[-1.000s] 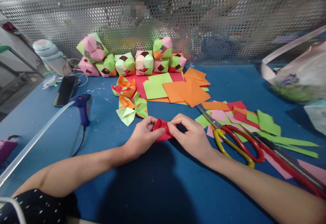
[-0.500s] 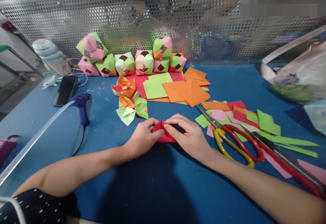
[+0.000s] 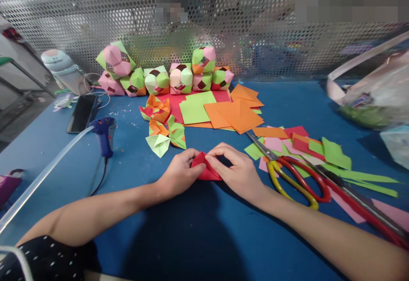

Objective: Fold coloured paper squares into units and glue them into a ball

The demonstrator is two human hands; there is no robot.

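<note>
A folded piece of red paper (image 3: 207,173) is held between my two hands, just above the blue table (image 3: 179,238). My left hand (image 3: 182,171) is closed on its left side, the thumb lying across the front. With thumb and fingertips, my right hand (image 3: 238,168) pinches the paper near its peaked top on the right. Parts of the paper are hidden behind my fingers. Beyond my left hand lie folded units of green and orange paper (image 3: 159,143). Scissors (image 3: 284,174) with red and yellow handles rest to the right of my right hand.
Orange sheets (image 3: 241,116) and green sheets (image 3: 198,108) lie in the middle. Paper balls (image 3: 181,78) line the perforated metal screen (image 3: 275,33). To the left are a blue glue gun (image 3: 105,138), a phone (image 3: 82,114) and a bottle (image 3: 60,70). Paper scraps (image 3: 302,144) spread around the scissors.
Almost nothing differs. Both hands keep hold of the red paper in the same place, with only a slight shift of the right fingertips at its top.
</note>
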